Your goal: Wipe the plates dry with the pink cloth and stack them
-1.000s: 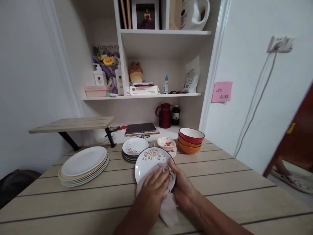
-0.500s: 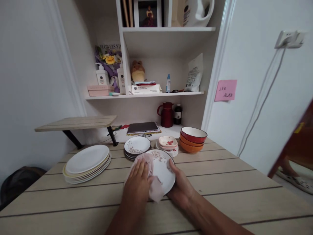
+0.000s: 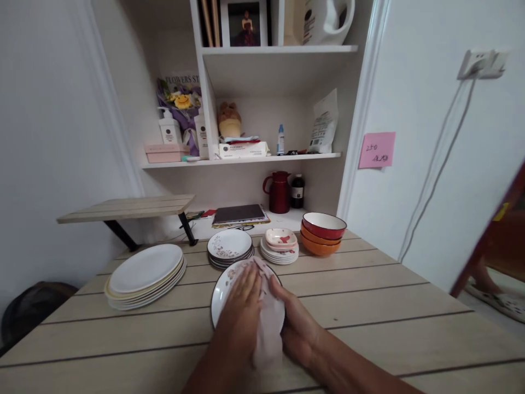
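Observation:
A round white plate (image 3: 221, 298) with a dark rim and a brown flower print is held slightly tilted above the near middle of the table. My right hand (image 3: 301, 328) grips its right edge, thumb on top and fingers underneath. My left hand (image 3: 241, 301) lies with fingers stretched over the plate, pressing a thin pale pink cloth (image 3: 269, 328) against it. The cloth spreads over the plate's right half and hangs past its near edge. Just beyond sits a stack of similar flowered plates (image 3: 229, 244).
Larger white plates (image 3: 146, 268) are stacked on the left by a small raised wooden shelf (image 3: 127, 208). Small dishes (image 3: 281, 239) on saucers and stacked red and orange bowls (image 3: 322, 235) stand at the back right. Behind them are a laptop (image 3: 239, 213) and a red jug (image 3: 279, 192).
My left hand has shifted a little right, and the cloth has moved from the plate's left side to its right. The plate has moved slightly left and nearer, uncovering its left rim.

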`<state>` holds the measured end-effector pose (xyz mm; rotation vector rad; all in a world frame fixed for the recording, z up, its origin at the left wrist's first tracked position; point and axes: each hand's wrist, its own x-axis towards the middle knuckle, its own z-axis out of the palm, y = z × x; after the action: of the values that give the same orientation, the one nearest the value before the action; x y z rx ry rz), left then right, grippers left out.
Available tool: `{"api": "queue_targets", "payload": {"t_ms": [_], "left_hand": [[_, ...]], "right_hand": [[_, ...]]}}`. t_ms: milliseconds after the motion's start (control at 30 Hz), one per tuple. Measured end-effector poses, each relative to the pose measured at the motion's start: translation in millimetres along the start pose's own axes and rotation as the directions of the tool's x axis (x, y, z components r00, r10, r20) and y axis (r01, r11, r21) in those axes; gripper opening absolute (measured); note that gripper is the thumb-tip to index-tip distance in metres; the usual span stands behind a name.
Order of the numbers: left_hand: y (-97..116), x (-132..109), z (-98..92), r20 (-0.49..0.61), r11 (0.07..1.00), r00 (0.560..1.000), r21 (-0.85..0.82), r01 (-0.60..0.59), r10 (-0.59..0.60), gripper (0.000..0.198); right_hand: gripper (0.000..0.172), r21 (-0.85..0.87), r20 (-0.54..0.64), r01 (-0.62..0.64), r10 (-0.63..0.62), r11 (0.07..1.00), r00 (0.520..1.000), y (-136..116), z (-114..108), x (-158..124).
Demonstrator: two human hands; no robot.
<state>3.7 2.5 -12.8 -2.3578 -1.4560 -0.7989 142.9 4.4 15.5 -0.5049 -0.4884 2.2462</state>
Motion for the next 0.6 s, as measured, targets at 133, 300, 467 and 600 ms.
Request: {"api": "queue_targets", "payload": {"t_ms": [133, 300, 467, 600], "left_hand": [[-24, -3, 2.6, -0.063, 0.982, 0.99, 0.133, 0.137, -0.13, 0.051], [-22, -13, 12.6, -0.012, 0.989, 0.999, 0.141, 0.031, -0.03, 0.046], [7, -10, 5.0, 0.007, 0.989, 0.991, -0.057, -0.133, 0.134, 0.058], [13, -1, -9.9, 0.034, 0.991, 0.992, -0.063, -0.121, 0.123, 0.061]], "right_hand": [[0.055, 0.037, 0.004, 0.01, -0.01, 0.999, 1.0, 1, 0, 3], [0.056, 0.044, -0.174, 0.116, -0.107, 0.992, 0.979, -24, -11, 5], [0.055, 0.055, -0.102, 0.096, -0.09, 0.994, 0.991, -30, -12, 3], [0.055, 0.053, 0.011, 0.002, -0.003, 0.999, 1.0, -11, -5, 2]]}}
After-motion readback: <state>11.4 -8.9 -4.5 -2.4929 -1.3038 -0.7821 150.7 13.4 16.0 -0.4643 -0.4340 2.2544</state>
